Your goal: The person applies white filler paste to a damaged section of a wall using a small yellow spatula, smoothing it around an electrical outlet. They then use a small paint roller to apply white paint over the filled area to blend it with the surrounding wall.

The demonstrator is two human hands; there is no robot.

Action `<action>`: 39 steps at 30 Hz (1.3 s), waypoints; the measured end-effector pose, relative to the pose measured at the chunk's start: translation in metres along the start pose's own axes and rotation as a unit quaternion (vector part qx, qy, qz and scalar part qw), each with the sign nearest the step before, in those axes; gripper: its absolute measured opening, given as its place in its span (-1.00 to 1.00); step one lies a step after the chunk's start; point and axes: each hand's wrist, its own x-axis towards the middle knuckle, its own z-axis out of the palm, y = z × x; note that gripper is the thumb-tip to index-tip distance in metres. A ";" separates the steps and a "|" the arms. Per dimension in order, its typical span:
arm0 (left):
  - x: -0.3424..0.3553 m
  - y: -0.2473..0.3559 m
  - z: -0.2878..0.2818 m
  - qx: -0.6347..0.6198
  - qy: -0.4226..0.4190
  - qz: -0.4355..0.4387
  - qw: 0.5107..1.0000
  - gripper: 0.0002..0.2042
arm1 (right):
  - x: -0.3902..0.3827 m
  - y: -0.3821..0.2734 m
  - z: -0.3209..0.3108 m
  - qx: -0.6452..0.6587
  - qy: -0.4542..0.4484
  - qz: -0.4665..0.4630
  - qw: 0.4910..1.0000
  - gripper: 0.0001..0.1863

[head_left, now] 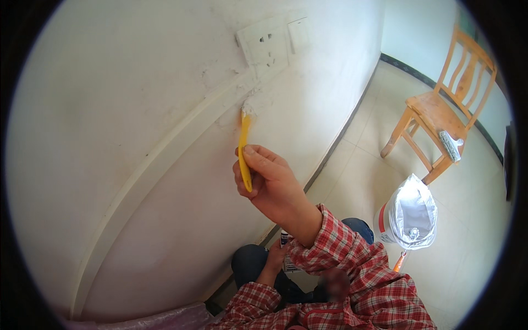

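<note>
Below the socket [267,47], the right grip [269,179] is closed around a yellow brush [245,136], bristles [247,109] against the wall [165,82]. Whether the left grip [274,257] holds anything, I cannot tell.

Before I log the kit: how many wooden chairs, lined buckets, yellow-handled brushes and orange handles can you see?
Wooden chair: 1
Lined bucket: 1
Yellow-handled brush: 1
Orange handle: 1
Total: 4
</note>
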 end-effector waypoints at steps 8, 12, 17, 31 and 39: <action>0.021 -0.025 -0.020 -0.202 0.011 -0.127 0.971 -0.63 | -0.012 0.021 0.007 -0.009 -0.010 0.026 1.000 -0.77; 0.020 -0.058 -0.055 -0.165 -0.056 -0.114 0.978 -0.50 | -0.035 0.024 0.014 -0.043 -0.006 0.062 0.997 -0.77; 0.014 -0.046 -0.029 -0.022 0.001 -0.038 0.999 -0.75 | -0.029 0.000 -0.007 -0.010 0.030 -0.051 0.998 -0.77; 0.002 -0.007 -0.004 0.099 0.001 0.042 0.994 -0.78 | 0.004 -0.009 -0.004 0.056 0.012 -0.035 0.998 -0.83; 0.011 -0.035 -0.020 -0.076 0.017 -0.049 0.996 -0.75 | 0.004 0.001 0.008 0.062 -0.015 -0.021 0.998 -0.81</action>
